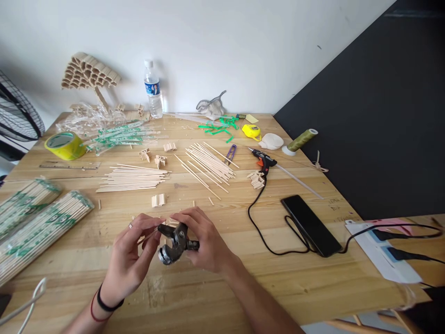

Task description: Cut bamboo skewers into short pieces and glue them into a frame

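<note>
My right hand [206, 239] is closed around a dark metal cutting tool [179, 241] with a rounded jaw, held above the near middle of the table. Just left of it, the fingers of my left hand [134, 253] pinch a thin wooden stick [148, 236], its end close to the tool. My fingers partly hide the stick. Beyond my hands lie a small bundle of short cut sticks [158, 200], a left pile of long sticks [134, 178] and a right pile [212, 160]. Several more short-stick bundles [160, 161] sit behind these.
On the right are a glue gun [263, 159] with a trailing cord, a phone [310, 225] and a power strip [382, 253]. Packaged sticks [45, 232] and yellow tape [65, 145] lie left. A water bottle [153, 90] and a stick-built tree model [88, 74] stand at the back.
</note>
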Available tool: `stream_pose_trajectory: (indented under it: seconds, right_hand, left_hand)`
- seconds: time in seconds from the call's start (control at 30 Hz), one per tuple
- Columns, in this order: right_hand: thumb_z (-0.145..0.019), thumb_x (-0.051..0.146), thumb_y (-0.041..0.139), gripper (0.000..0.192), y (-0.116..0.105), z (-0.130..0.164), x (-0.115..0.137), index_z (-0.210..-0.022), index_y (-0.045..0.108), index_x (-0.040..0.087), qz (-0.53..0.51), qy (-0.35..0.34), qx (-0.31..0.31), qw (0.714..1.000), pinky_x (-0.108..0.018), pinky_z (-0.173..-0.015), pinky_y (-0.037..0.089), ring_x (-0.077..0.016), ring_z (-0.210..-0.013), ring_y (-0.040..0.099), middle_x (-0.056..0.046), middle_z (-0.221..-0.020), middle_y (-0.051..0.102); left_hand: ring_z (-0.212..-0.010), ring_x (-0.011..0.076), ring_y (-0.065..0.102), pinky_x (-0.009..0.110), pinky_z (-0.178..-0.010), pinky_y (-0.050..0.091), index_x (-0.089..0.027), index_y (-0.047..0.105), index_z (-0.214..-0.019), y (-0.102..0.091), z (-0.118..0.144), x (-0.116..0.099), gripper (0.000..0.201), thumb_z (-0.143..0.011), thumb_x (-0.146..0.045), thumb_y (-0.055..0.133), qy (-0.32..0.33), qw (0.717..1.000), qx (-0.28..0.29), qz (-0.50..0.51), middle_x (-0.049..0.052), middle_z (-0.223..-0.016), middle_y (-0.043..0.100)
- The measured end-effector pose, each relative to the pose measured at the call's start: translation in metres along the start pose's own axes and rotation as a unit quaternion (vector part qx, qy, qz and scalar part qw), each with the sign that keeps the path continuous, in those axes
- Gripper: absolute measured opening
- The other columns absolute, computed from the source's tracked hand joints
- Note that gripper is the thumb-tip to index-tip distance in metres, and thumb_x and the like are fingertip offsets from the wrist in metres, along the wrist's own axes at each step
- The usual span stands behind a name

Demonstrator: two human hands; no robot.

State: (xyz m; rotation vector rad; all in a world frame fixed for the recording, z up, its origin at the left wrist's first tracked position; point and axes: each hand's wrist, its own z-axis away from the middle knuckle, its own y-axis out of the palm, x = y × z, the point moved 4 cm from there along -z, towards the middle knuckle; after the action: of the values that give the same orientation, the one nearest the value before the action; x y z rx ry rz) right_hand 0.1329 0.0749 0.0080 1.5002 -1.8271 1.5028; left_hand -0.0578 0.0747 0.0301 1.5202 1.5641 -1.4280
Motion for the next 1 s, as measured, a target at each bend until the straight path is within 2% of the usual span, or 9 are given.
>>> stream_pose_trajectory:
  seconds: [0.27, 0.4, 0.63, 1.0]
  right_hand:
    - [-0.063, 0.001, 0.066, 0.077, 0.0002, 0.0002, 0.0006, -0.135, 0.056, 0.026, 0.003, 0.001, 0.012, 1.0, -0.049, -0.105, 0.049, -0.028, -0.111, 0.062, -0.008, -0.12, 0.066]
    - [-0.065, 0.002, 0.065, 0.075, 0.0005, 0.0006, 0.0003, -0.135, 0.056, 0.026, 0.01, -0.007, 0.008, 1.0, -0.05, -0.105, 0.049, -0.0283, -0.11, 0.062, -0.009, -0.119, 0.066]
    - [-0.065, 0.004, 0.065, 0.073, 0.0002, 0.0003, 0.0007, -0.134, 0.057, 0.025, 0.006, -0.01, 0.005, 1.0, -0.049, -0.104, 0.05, -0.0287, -0.11, 0.062, -0.01, -0.119, 0.066]
    - [-0.064, 0.003, 0.066, 0.076, 0.0026, 0.0004, 0.0013, -0.136, 0.056, 0.025, 0.013, -0.015, 0.012, 1.0, -0.048, -0.103, 0.051, -0.0281, -0.11, 0.061, -0.009, -0.12, 0.066]
  left_hand:
    - [-0.077, 0.0163, 0.064, 0.025, -0.062, 0.053, -0.023, 0.071, -0.122, -0.0001, -0.0018, -0.0005, 0.025, -0.101, -0.017, 0.059, -0.005, 1.0, 0.003, 0.008, 0.007, -0.095, 0.067]
    - [-0.081, 0.0185, 0.066, 0.025, -0.062, 0.053, -0.023, 0.071, -0.122, 0.0007, -0.0023, -0.0005, 0.025, -0.1, -0.017, 0.06, -0.002, 1.0, 0.004, 0.01, 0.008, -0.096, 0.069]
    - [-0.083, 0.0191, 0.066, 0.025, -0.061, 0.052, -0.025, 0.07, -0.122, 0.0013, -0.0023, -0.0004, 0.025, -0.101, -0.017, 0.058, -0.006, 1.0, 0.027, 0.005, 0.008, -0.098, 0.069]
    - [-0.077, 0.0181, 0.064, 0.026, -0.062, 0.05, -0.025, 0.068, -0.12, 0.0029, -0.0043, -0.0029, 0.022, -0.102, -0.018, 0.056, 0.005, 0.999, 0.038, -0.005, 0.006, -0.091, 0.065]
